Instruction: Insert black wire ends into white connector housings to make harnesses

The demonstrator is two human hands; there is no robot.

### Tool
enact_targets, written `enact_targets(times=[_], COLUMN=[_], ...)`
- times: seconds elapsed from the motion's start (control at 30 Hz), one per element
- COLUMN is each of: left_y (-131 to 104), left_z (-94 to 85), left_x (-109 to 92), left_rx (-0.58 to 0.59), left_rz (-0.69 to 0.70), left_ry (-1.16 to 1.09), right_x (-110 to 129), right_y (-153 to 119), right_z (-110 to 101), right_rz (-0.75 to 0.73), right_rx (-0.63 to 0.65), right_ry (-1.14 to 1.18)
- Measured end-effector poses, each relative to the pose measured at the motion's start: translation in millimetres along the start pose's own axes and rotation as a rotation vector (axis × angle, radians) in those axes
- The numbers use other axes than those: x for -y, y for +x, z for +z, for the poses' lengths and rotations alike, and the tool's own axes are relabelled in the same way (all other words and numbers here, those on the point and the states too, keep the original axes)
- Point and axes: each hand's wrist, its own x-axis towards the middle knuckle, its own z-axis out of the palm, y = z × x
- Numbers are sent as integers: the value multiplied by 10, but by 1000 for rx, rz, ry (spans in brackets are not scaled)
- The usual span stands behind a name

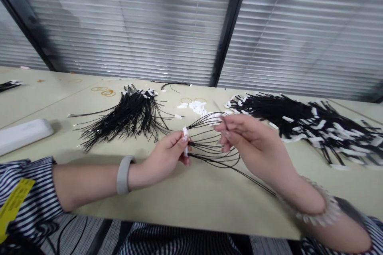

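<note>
My left hand [167, 153] pinches a white connector [185, 132] between thumb and fingers, over the table in front of me. Thin black wires [206, 159] fan out of the connector toward the right, and one longer strand trails down past my right wrist. My right hand [254, 143] is closed at the far part of these wires, its thumb and fingertips pressed together on some of them. Exactly how many strands it grips is hidden by the fingers. Small loose white connectors [197, 107] lie in a pile just beyond the hands.
A heap of black wires [128, 113] lies left of centre. On the right spreads a larger bundle of wires with white connectors [299, 121]. Rubber bands [107, 93] sit near the back, and a white case-like object [26, 133] at left. Window blinds [149, 28] stand behind the table [191, 203].
</note>
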Motion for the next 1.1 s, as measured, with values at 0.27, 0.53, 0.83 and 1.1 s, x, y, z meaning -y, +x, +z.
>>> enact_targets(times=[0.27, 0.53, 0.83, 1.1], left_y=[-29, -38, -31, -38], left_z=[-4, -8, -9, -4], left_x=[9, -9, -4, -17], left_rx=[36, 42, 38, 25], left_rz=[60, 88, 104, 95], left_ry=[19, 95, 135, 161], right_x=[-11, -85, -74, -71], right_y=[-17, -19, -27, -14], right_z=[-10, 63, 64, 56], right_rz=[-65, -109, -56, -25], right_rx=[39, -2, 40, 45], right_ry=[-413, -537, -544, -543])
